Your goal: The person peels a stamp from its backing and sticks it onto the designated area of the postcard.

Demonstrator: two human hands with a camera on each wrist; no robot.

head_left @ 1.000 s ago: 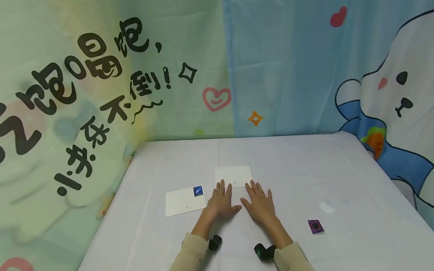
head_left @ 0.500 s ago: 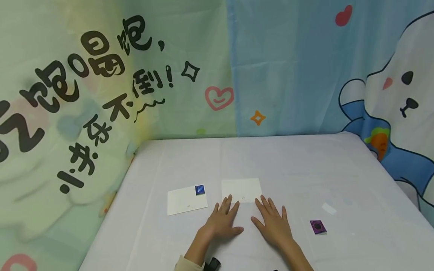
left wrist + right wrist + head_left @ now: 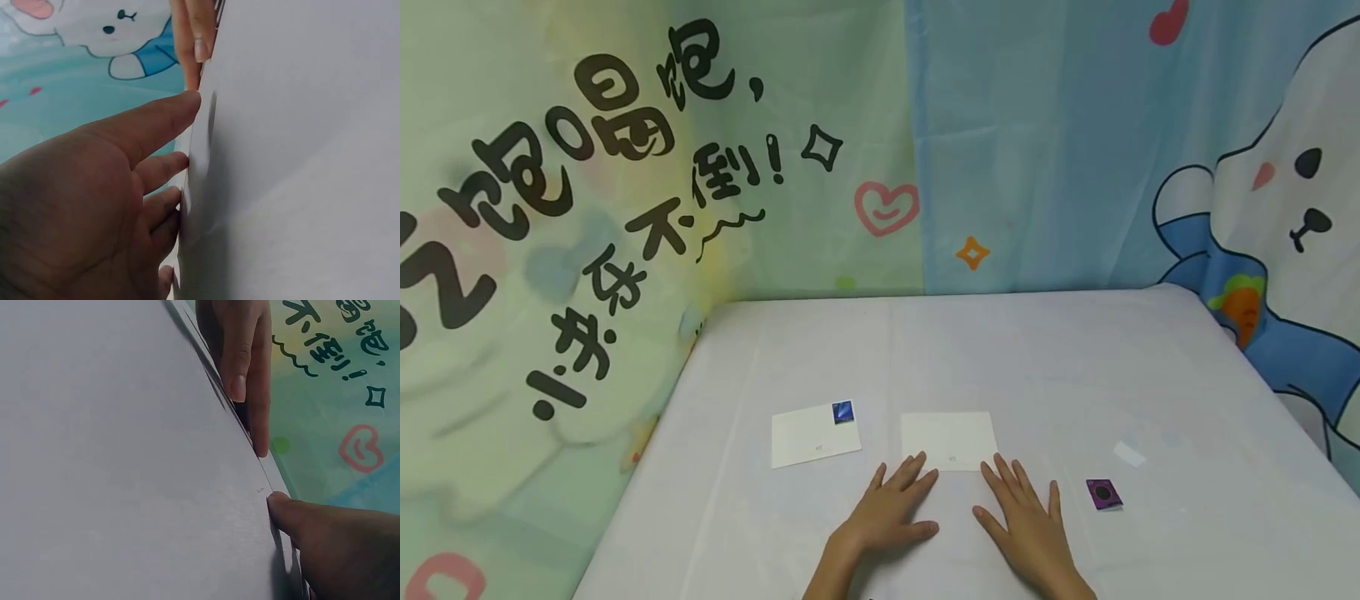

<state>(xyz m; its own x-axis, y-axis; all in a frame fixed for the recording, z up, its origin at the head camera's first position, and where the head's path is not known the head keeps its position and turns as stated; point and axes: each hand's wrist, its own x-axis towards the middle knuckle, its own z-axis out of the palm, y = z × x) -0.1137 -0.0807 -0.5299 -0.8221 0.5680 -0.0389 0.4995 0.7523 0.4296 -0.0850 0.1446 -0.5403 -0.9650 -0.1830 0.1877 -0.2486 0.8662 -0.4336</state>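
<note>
In the head view a blank white card (image 3: 949, 435) lies flat on the table, its near edge towards the person. My left hand (image 3: 891, 504) rests with spread fingers, fingertips at the card's near left corner. At the near right corner lie the fingertips of my right hand (image 3: 1028, 525), also spread. To the left is a second white card (image 3: 808, 442) with a blue stamp (image 3: 843, 412) at its upper right. The left wrist view shows the left hand (image 3: 87, 187) with fingers extended at table level; the right wrist view shows the right hand (image 3: 344, 550) partly.
A small purple square (image 3: 1103, 494) with a dark round print lies to the right of the right hand. Beyond it is a small pale slip (image 3: 1129, 454). A white cloth covers the table (image 3: 1037, 358), with printed curtains (image 3: 1037, 150) behind and beside it.
Both hands have moved back towards the person and slightly right, with the blank card coming along. The stamped card stays in place on the table.
</note>
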